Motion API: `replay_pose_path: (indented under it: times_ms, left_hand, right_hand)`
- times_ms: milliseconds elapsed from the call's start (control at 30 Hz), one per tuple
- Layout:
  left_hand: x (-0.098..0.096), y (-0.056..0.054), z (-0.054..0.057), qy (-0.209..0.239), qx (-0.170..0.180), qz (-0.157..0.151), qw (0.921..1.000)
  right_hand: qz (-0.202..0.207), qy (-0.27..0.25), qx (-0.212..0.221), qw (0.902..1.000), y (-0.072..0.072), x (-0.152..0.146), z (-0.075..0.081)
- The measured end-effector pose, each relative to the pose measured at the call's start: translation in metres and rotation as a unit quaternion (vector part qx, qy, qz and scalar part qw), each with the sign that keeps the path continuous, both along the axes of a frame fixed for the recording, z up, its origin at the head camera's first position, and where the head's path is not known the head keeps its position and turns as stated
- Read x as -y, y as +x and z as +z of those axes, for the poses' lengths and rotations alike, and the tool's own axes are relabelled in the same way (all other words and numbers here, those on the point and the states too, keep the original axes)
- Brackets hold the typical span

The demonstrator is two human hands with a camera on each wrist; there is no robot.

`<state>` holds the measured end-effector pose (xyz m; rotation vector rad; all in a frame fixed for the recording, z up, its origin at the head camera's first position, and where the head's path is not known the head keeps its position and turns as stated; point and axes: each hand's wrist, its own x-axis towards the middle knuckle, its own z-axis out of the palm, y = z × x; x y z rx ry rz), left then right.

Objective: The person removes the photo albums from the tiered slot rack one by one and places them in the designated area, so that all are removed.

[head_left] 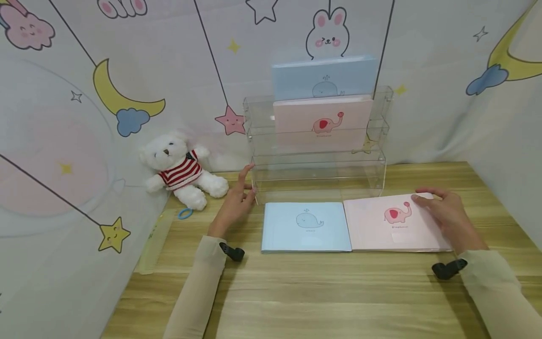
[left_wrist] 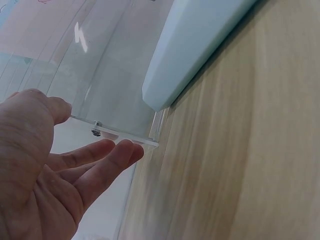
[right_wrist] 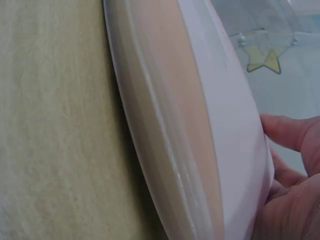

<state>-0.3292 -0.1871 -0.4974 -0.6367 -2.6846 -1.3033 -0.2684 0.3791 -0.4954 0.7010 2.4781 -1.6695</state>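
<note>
In the head view a pink booklet (head_left: 368, 226) with a red elephant lies at the right of the table. My right hand (head_left: 450, 219) grips its upper right corner, thumb over the cover and fingers around the edge. Directly to its left lies a light blue booklet (head_left: 281, 230) with a whale, their sides meeting. My left hand (head_left: 235, 205) is at the left side of a clear tiered rack (head_left: 317, 169), its fingertips against the side panel. In the left wrist view those fingertips (left_wrist: 122, 152) touch the panel's outer face. The right wrist view shows the pink booklet's page edges (right_wrist: 170, 125).
Upright in the rack's upper tiers stand a blue whale booklet (head_left: 292, 82) and a pink elephant booklet (head_left: 292, 117). Left of the rack sits a white teddy bear (head_left: 182, 172). Near it lie a blue ring (head_left: 185, 214) and a pale yellow comb (head_left: 154, 245).
</note>
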Motion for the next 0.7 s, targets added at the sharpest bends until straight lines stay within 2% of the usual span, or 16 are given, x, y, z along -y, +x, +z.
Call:
replay_pose_path:
  times_ms: [333, 567, 700]
  left_hand:
    - [0.0006, 0.0015, 0.0010, 0.005, 0.005, 0.001, 1.0000]
    - [-0.0002, 0.0001, -0.0003, 0.003, -0.001, -0.004, 1.0000]
    - [-0.0002, -0.0003, -0.0004, 0.004, 0.001, -0.002, 1.0000]
  right_hand:
    - [0.020, 0.018, 0.029, 0.9992, -0.0023, 0.0007, 0.0006]
    - [-0.005, -0.024, 0.041, 0.9989, -0.0037, 0.0036, 0.0067]
    - [-0.002, -0.033, 0.031, 0.9990, -0.0031, 0.0061, 0.0085]
